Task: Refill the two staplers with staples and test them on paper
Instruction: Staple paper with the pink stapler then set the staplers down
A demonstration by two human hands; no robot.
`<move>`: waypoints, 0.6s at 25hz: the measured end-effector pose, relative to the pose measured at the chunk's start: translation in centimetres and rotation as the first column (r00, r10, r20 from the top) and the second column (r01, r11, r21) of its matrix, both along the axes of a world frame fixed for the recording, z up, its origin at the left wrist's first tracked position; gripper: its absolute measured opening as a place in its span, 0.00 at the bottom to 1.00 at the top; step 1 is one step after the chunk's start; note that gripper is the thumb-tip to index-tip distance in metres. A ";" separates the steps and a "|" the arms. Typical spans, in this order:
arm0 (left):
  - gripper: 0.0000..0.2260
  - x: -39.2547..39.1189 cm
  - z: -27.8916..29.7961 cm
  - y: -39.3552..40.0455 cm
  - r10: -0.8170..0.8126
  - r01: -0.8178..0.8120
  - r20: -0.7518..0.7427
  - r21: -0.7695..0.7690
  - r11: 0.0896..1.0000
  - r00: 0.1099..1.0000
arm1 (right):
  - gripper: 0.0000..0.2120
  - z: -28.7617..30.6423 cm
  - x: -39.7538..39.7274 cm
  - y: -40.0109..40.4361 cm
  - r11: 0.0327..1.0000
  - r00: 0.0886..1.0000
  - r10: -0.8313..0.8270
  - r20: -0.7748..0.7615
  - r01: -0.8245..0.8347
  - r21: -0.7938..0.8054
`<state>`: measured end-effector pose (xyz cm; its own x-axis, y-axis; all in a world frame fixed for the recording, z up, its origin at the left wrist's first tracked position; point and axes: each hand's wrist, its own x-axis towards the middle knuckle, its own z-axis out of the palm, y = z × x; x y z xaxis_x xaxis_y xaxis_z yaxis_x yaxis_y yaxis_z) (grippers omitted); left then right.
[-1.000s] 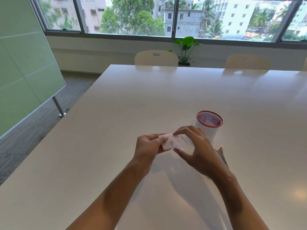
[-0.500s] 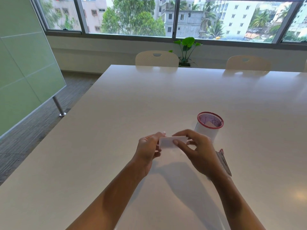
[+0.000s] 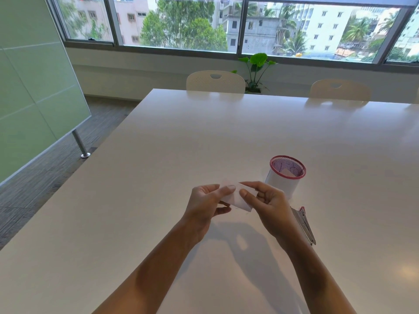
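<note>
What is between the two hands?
A small white paper. The left hand and the right hand each pinch one end of it above the table, as the head view shows.

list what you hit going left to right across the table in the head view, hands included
left hand → folded white paper → right hand → stapler

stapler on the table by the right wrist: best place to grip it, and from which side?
Likely the near half of the stapler, across its narrow width, from above. It lies flat on the table, long axis running away from the person, red far end tucked behind the right hand, which is busy on the paper.
</note>
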<state>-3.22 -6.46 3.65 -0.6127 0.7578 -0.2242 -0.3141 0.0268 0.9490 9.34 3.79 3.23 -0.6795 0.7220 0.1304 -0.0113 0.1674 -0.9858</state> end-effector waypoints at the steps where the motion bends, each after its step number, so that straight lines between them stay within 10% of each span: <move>1: 0.10 0.0 0.0 0.0 0.005 -0.005 -0.012 -0.005 1.000 1.000 | 0.08 0.0 0.0 0.0 1.000 1.000 -0.006 -0.003 0.006 -0.003; 15: 0.07 0.8 0.1 -0.3 -0.030 0.033 -0.125 0.024 0.999 0.992 | 0.07 0.2 0.4 -0.5 0.993 0.989 -0.117 -0.093 0.114 -0.033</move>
<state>-2.46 -6.75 3.71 -0.6102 0.7819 -0.1275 -0.1929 0.0095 0.9812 9.73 3.25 3.38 -0.5769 0.7992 0.1689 -0.0870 0.1454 -0.9855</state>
